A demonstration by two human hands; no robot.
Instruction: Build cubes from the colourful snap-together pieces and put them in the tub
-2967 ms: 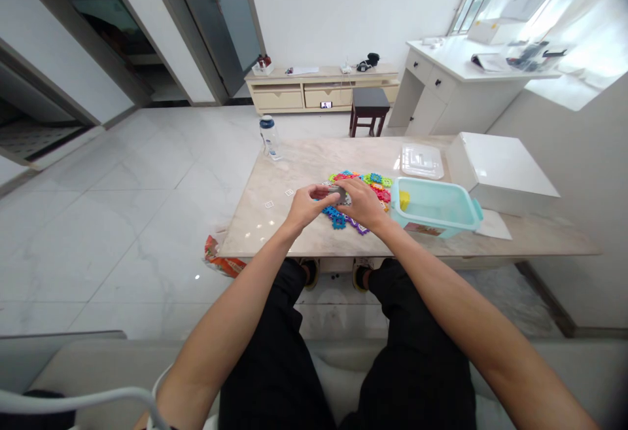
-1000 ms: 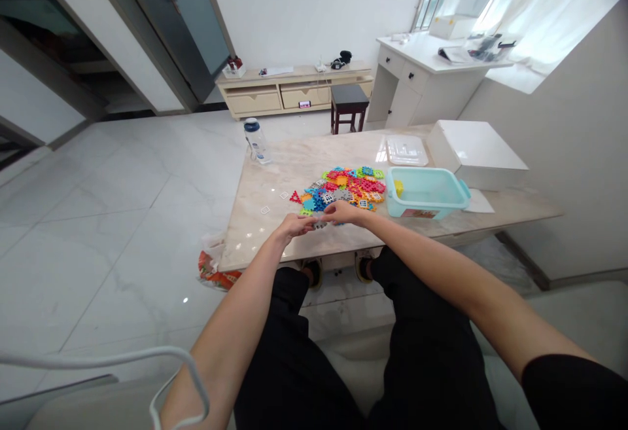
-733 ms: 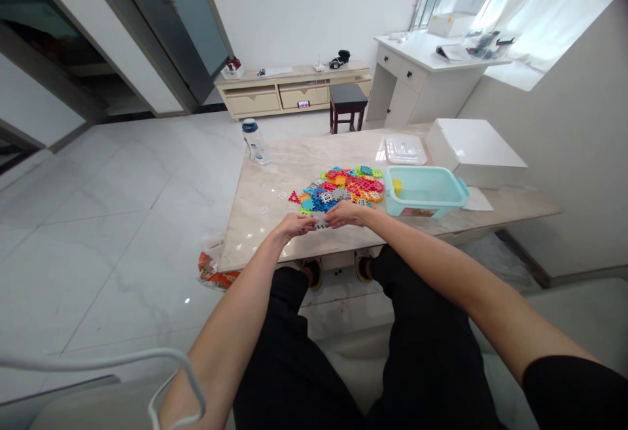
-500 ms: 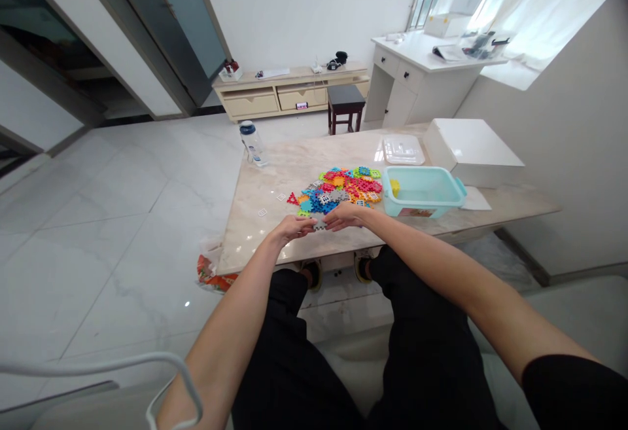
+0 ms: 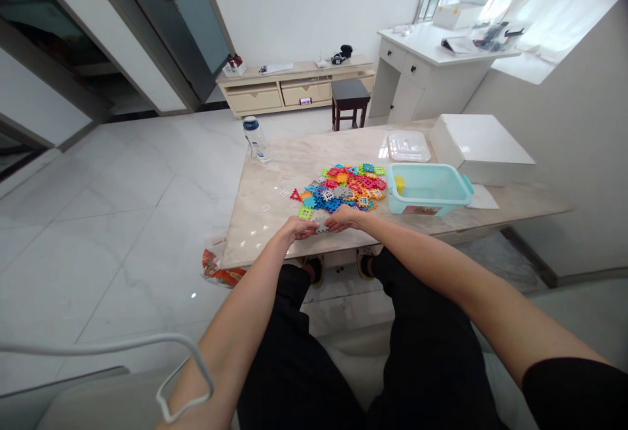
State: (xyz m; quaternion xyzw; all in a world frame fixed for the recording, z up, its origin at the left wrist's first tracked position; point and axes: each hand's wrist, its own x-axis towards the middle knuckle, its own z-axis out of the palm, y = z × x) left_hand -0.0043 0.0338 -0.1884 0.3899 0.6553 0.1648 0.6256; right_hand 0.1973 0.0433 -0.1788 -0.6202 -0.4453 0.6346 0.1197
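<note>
- Grey plastic piece is pinched between the fingers of the left hand and the right hand, pretty narrow grip
- It's held just off the colourful plastic pile on the marble tabletop

Head-worn view, facing forward and down

Water bottle on marble table (far corner); white box right; dark stool beyond.
</note>
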